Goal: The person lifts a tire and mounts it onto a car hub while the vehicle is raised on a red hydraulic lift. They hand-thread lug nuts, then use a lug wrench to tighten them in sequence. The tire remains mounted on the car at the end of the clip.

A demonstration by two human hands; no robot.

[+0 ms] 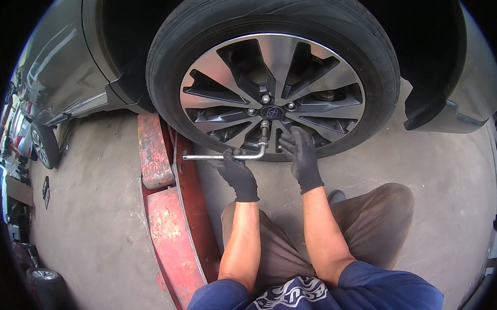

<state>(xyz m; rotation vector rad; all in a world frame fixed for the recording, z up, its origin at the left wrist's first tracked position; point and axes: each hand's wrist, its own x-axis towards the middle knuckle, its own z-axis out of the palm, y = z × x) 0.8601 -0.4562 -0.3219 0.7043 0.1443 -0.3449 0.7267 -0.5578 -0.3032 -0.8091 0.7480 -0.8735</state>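
Observation:
An L-shaped lug wrench [201, 157] has its socket end against the lower lug position of a car wheel [278, 48], just below the hub cap. My left hand [236, 174], in a black glove, is closed around the wrench's long handle, which points left. My right hand [303, 160], also gloved in black, is raised beside the wrench's socket end, fingers apart and close to the lower spokes; nothing shows in it. Other lug nuts [266, 99] sit around the hub. The wheel is machined silver and black with a black tyre [171, 77].
A worn red metal lift arm [165, 218] runs along the floor at my left, reaching beneath the grey car [64, 53]. Farther left are a loose wheel [45, 145] and a thin black object [46, 192]; another wheel [45, 274] lies lower left. My bent knee [388, 202] is at right.

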